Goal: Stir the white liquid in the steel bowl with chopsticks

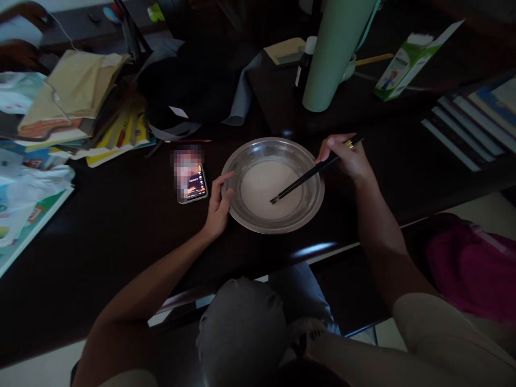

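Observation:
A round metal bowl (310, 207) holding white liquid or batter sits on the dark table (121, 226). My left hand (217, 207) rests against the bowl's left rim, fingers curled on the edge. My right hand (346, 158) grips a pair of black chopsticks (306, 177) whose tips dip into the white contents near the bowl's middle.
A lit phone (189, 177) lies just left of the bowl. Behind it stand a tall green cylinder (334, 54), a small dark bottle (304, 64) and a green-white carton (407, 59). Books (471, 123) lie at right, papers and bags (68, 102) at left.

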The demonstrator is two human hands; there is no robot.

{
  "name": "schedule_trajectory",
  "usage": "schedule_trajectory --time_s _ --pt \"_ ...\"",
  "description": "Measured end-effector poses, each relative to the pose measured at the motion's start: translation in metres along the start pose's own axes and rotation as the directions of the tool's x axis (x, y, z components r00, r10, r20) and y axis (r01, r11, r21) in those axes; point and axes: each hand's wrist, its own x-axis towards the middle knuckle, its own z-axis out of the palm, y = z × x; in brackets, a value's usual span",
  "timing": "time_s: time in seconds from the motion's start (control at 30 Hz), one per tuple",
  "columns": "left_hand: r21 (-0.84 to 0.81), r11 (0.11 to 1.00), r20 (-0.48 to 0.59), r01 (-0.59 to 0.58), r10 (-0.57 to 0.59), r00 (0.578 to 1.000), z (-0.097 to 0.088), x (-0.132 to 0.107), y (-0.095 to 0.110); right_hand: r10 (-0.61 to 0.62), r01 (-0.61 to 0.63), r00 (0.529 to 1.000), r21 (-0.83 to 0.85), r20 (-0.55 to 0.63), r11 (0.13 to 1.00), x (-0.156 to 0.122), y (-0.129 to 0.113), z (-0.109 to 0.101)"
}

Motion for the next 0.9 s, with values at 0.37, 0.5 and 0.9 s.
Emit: schedule_trajectory --time_s 0.37,0.5,0.9 --pt "-0.014 1.000 0.003 0.000 0.000 1.000 0.0005 0.0003 -0.0006 -0.020 0.020 1.000 0.022 -0.001 1.000 0.0007 0.0033 -0.0027" --pt "-0.023 1.000 0.005 0.009 -0.009 1.000 0.0002 0.0002 -0.0011 0.007 -0.003 0.994 -0.030 0.109 1.000 0.0006 0.0021 0.0003" --pt "0.007 0.999 -0.006 -0.032 0.032 0.999 0.0011 0.0008 -0.0031 -0.002 0.008 0.994 -0.048 0.109 0.999 0.0003 0.0000 0.0014"
